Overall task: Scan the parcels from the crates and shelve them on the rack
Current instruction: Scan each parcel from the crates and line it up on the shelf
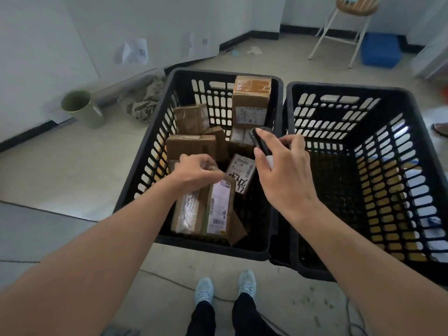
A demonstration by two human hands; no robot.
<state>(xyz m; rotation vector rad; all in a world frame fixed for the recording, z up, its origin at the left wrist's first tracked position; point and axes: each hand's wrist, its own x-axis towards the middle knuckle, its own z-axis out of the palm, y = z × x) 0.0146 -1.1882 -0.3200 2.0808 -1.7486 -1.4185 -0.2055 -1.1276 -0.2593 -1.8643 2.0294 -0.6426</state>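
Observation:
Two black slatted crates stand side by side on the floor. The left crate (155, 151) holds several brown cardboard parcels with white labels. My left hand (194, 172) reaches into it and grips the top end of a long parcel (218, 209) lying near the front. My right hand (281, 170) hovers over the same crate and holds a black handheld scanner (259, 139), pointed down toward the parcels. A tall taped parcel (251, 100) leans on the far wall. The right crate (412, 151) shows no parcels inside. The rack is out of view.
A green bucket (82, 107) and a crumpled cloth (143, 100) lie by the left wall. A white-legged wooden stool (339, 32) and a blue bin (380, 49) stand at the back right. My shoes (225, 287) are just before the crates; a thin cable crosses the floor.

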